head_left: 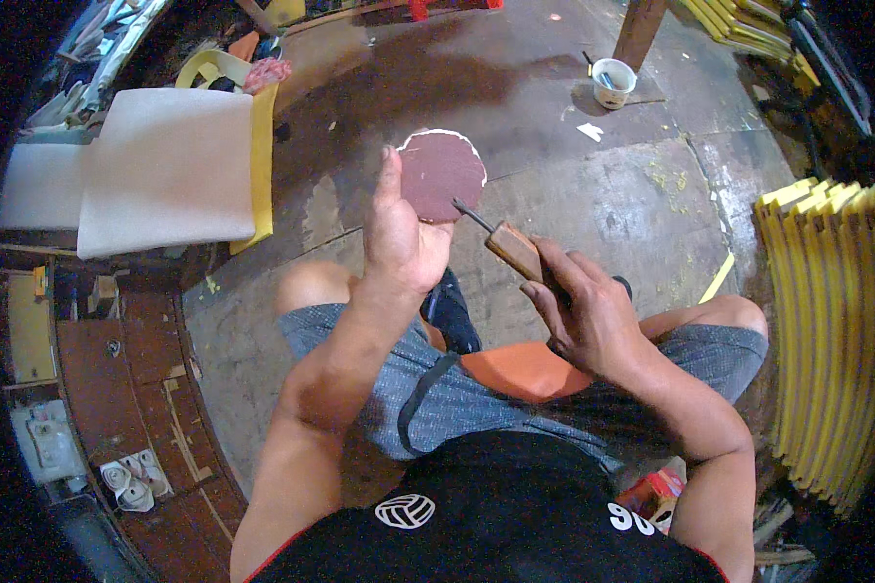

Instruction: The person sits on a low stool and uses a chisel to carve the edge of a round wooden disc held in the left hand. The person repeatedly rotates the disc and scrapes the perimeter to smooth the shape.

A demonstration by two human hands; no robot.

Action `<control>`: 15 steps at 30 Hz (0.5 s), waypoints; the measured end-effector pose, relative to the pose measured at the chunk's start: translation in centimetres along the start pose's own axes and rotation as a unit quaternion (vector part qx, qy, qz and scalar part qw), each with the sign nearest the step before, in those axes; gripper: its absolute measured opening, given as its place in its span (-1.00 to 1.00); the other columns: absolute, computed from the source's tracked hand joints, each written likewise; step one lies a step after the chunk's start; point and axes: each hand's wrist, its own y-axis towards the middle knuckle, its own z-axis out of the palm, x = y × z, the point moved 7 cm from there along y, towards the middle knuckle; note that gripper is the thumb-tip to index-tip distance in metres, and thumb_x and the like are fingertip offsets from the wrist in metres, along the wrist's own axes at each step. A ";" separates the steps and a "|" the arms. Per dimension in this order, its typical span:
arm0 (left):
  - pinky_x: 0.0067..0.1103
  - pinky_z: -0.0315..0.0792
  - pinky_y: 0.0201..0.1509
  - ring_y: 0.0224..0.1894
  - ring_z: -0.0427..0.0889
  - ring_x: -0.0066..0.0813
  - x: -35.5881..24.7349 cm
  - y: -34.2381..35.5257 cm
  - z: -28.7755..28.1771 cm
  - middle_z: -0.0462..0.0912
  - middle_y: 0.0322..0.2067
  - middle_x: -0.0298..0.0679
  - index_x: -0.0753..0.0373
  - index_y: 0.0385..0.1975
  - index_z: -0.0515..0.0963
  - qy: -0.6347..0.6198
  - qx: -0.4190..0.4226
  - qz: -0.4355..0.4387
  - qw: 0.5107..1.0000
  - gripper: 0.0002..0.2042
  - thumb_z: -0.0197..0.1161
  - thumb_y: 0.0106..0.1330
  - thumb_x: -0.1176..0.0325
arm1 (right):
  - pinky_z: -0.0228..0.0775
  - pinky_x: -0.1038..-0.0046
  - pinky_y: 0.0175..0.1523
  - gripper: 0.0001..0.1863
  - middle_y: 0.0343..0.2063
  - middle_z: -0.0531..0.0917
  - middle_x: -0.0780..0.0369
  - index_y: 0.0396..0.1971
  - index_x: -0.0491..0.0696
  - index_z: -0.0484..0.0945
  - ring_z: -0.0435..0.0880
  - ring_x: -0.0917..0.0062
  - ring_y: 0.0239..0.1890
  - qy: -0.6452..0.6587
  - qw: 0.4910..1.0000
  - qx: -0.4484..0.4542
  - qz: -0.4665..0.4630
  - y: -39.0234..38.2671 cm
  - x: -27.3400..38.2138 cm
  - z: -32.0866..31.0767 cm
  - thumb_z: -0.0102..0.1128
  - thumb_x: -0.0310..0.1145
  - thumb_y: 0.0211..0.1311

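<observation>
A round maroon disc [441, 173] with a ragged pale rim rests on my left hand [404, 238], the thumb along its left edge. My right hand [585, 313] grips a wooden-handled tool [512, 251], whose narrow dark metal tip lies at the disc’s lower right face. An orange piece [513, 372] lies across my lap below the right hand, beside a dark strap [416, 408].
White padded slabs [170, 170] with yellow edging stand at left. Yellow-edged stacks [817, 321] fill the right. A white tub [613, 93] sits by a wooden post [637, 34] on the worn floor [301, 243]. Brown wooden boards [131, 379] lie at lower left.
</observation>
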 end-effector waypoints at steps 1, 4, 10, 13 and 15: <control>-0.23 0.41 0.21 0.09 0.53 -0.22 -0.2 0.1 0.2 0.56 0.01 -0.15 0.20 0.08 0.42 0.003 -0.006 0.008 1.000 -0.55 -0.14 0.52 -0.04 | 0.51 0.12 -0.32 -0.55 -0.36 0.58 0.00 0.16 -0.07 0.38 0.64 0.02 -0.39 -0.003 1.000 -0.003 -0.002 0.0 -0.1 -0.1 0.15 -0.27 0.32; -0.23 0.41 0.21 0.09 0.53 -0.22 0.5 -0.6 0.1 0.56 0.00 -0.16 0.20 0.08 0.42 0.003 -0.016 -0.006 1.000 -0.56 -0.14 0.51 -0.04 | 0.51 0.12 -0.32 -0.55 -0.36 0.58 -0.01 0.16 -0.07 0.38 0.64 0.02 -0.39 -0.001 1.000 -0.005 0.003 0.2 0.0 0.4 0.15 -0.27 0.32; -0.24 0.40 0.22 0.09 0.53 -0.24 -0.2 -0.1 0.5 0.57 -0.01 -0.18 0.19 0.08 0.42 0.008 0.002 0.013 1.000 -0.55 -0.13 0.51 -0.05 | 0.51 0.12 -0.33 -0.54 -0.36 0.59 0.00 0.16 -0.07 0.38 0.64 0.02 -0.38 -0.007 1.000 -0.002 -0.002 0.2 0.0 0.0 0.16 -0.25 0.32; -0.25 0.40 0.22 0.09 0.53 -0.25 0.5 -0.8 0.3 0.57 0.00 -0.18 0.19 0.08 0.42 0.014 -0.002 -0.007 1.000 -0.55 -0.12 0.50 -0.06 | 0.52 0.11 -0.32 -0.55 -0.35 0.59 -0.01 0.15 -0.08 0.38 0.64 0.02 -0.38 -0.003 1.000 -0.004 0.000 0.3 0.1 0.3 0.16 -0.25 0.31; -0.25 0.40 0.22 0.09 0.53 -0.25 0.2 -0.5 0.6 0.56 0.01 -0.18 0.19 0.08 0.42 0.013 0.005 -0.001 1.000 -0.54 -0.11 0.50 -0.06 | 0.52 0.11 -0.32 -0.55 -0.34 0.59 -0.01 0.14 -0.09 0.39 0.64 0.02 -0.38 -0.005 1.000 -0.005 -0.005 0.3 0.0 0.1 0.16 -0.25 0.31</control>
